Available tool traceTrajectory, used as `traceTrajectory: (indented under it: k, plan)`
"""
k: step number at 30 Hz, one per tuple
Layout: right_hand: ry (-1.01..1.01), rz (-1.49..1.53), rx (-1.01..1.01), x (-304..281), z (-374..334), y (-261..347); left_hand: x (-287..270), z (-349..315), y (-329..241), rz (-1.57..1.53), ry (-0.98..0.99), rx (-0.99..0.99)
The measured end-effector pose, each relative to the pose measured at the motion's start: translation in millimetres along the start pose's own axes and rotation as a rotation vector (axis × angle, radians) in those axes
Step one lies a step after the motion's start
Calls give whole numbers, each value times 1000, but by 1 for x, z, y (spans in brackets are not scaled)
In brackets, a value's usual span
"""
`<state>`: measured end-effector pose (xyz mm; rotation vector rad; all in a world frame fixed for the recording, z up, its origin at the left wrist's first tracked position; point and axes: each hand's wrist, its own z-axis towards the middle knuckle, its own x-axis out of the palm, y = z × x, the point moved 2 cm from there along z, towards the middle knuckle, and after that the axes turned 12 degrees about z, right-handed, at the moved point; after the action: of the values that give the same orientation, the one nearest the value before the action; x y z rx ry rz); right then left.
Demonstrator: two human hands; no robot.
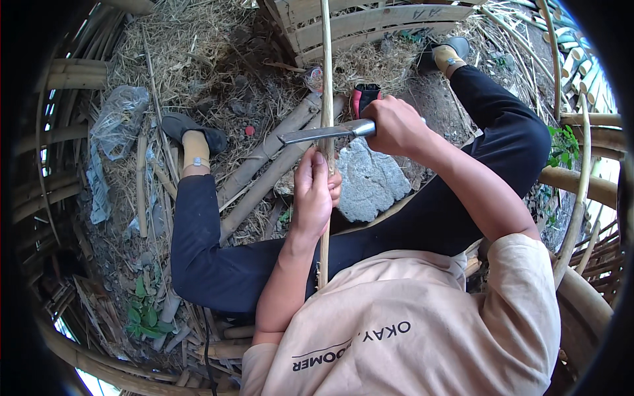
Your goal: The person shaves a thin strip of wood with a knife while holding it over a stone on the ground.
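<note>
My left hand is closed round a long, thin pale bamboo strip, which stands lengthwise in front of me, its near end against my shirt. The thumb lies along the strip, just below the blade. My right hand grips a knife with a long grey metal blade. The blade lies across the strip, its tip pointing left; most of the handle is hidden in my fist. A rough grey rock sits on the ground between my legs, below the knife.
Two bamboo poles lie on the straw-strewn ground left of the rock. A red and black item rests beyond my right hand. At the left is a clear plastic bag. Slatted wood stands ahead; cut bamboo is piled far right.
</note>
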<state>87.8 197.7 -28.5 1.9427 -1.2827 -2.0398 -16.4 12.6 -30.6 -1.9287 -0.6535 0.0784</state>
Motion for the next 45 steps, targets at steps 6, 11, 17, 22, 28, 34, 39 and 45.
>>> traceTrajectory:
  k: [6, 11, 17, 22, 28, 34, 39, 45]
  plan:
    - [-96, -35, -29, -1, 6, -3, 0, -2, 3, 73, -34, 35]
    - [-156, -61, -34, -3, 11, -3, 2, 0, -1, 103, -91, 70]
    - [-233, -150, 222, -20, 22, -19, -3, -3, 0, 158, -111, 77]
    - [-346, 33, 235, -58, 24, -31, -3, -4, -5, 123, -106, 66]
    - [-136, 58, -30, -17, 0, 5, -6, 0, -4, 62, -104, 36]
    - [-36, -37, 1, 7, 1, 5, -6, -3, 9, 281, -210, 169]
    - [-186, -84, -136, 3, 17, -5, -7, 0, 6, 395, -223, 210]
    - [-271, -156, 175, -27, 33, -31, -12, 1, 1, 442, -279, 195]
